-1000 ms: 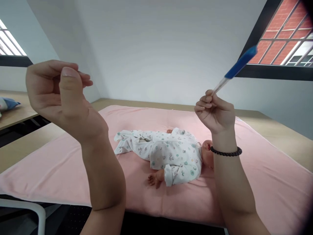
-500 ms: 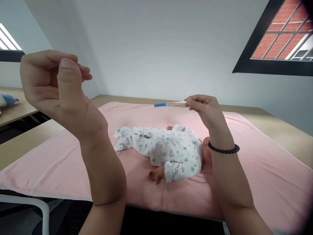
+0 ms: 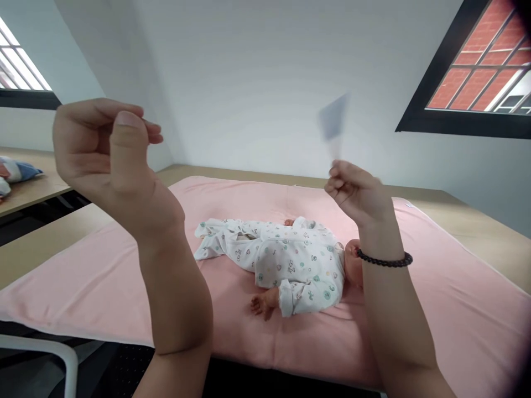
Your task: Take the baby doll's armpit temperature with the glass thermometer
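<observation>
Over a pink blanket (image 3: 95,287), a person's right hand (image 3: 360,193) pinches the clear end of a blue-ended stick (image 3: 333,122) between thumb and curled fingers. Half a second ago the stick lay nearly level, pointing left; now it points upward and is smeared into a pale blue fan, so its outline cannot be made out. That blur and the changed angle suggest quick flicks of the wrist, with the grip firm and the shaking still going on. The left hand (image 3: 118,166) has kept much the same pose, raised and bent at the wrist, fingers curled and thumb drawn in front of them. Nothing shows in it, but whether the thumb meets the fingertips cannot be told. The two hands are well apart.

Beneath them a baby doll (image 3: 296,260) in a white patterned suit lies on its back, feet to the left, its head partly hidden behind the right wrist and a dark bead bracelet (image 3: 385,261). It has not moved. The blanket, lightly creased, covers much of a pale wood tabletop (image 3: 493,226).

Behind is a plain white wall (image 3: 249,83). Barred windows stand at both sides, the right one (image 3: 483,83) showing red brick. At far left, a blue-and-white cloth bundle (image 3: 20,170) rests on another wooden surface (image 3: 39,190).
</observation>
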A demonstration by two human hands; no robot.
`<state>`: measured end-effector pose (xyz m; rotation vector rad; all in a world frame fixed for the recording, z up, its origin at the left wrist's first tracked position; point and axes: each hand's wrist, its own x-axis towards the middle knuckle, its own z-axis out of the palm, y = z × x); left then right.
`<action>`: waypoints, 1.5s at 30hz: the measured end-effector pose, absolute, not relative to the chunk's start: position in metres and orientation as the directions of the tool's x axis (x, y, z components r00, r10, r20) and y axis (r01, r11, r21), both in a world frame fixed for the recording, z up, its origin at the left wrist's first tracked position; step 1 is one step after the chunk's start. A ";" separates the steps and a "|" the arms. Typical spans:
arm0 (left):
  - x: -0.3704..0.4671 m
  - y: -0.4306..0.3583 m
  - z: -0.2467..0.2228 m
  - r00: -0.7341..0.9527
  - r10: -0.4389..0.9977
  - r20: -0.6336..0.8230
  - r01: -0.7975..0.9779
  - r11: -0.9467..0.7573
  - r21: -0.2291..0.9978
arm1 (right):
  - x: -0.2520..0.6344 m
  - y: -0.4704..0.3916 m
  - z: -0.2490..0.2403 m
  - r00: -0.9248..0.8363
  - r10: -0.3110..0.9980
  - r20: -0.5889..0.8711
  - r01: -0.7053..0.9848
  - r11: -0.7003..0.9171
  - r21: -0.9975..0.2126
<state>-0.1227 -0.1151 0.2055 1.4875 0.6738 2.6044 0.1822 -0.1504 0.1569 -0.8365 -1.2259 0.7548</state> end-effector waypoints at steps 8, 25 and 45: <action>-0.120 -0.115 0.206 -0.549 0.113 0.828 0.067 -0.982 0.179 | 0.175 -0.147 0.155 0.156 0.873 0.463 -0.244 0.488 -0.838; -0.133 -0.123 0.200 -0.474 0.192 0.859 0.174 -0.936 0.306 | 0.156 -0.160 0.152 0.054 0.872 0.486 -0.386 0.467 -0.795; -0.126 -0.123 0.198 -0.431 0.195 0.881 0.274 -0.902 0.334 | 0.154 -0.149 0.143 0.003 0.882 0.470 -0.160 0.465 -0.871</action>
